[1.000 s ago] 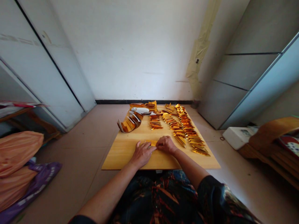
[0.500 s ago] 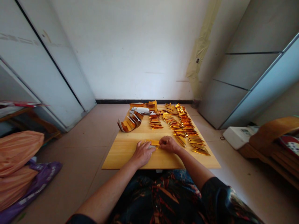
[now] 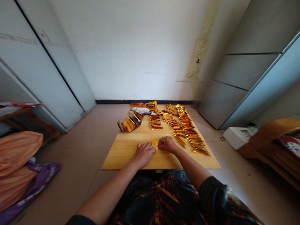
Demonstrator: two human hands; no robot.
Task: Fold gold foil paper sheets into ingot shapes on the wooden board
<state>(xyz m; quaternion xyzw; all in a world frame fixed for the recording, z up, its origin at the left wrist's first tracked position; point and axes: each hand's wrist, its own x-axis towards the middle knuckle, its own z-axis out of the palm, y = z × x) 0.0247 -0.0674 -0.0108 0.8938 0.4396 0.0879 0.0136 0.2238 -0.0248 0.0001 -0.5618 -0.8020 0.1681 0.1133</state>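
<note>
A small sheet of gold foil paper (image 3: pixel 154 144) lies on the wooden board (image 3: pixel 122 153) between my hands, partly covered by them. My left hand (image 3: pixel 142 154) rests on its left part with the fingers stretched out and pressing down. At the right end, my right hand (image 3: pixel 167 144) is closed, its thumb and fingertips pinching the paper's edge. To the right lie rows of folded gold paper pieces (image 3: pixel 193 134), overlapping one another. A shorter row of folded pieces (image 3: pixel 156 122) sits beyond my hands.
Curved stacks of gold sheets (image 3: pixel 130 122) and a white packet (image 3: pixel 140 110) lie at the board's far left. Behind the board is a white wall (image 3: pixel 131 56). Orange and purple bags (image 3: pixel 21 156) are on the left, a white box (image 3: pixel 236 137) on the right.
More of the paper's gold face now shows between my hands, and less of its pale strip. My right hand has moved slightly left; my left hand stays nearly in place.
</note>
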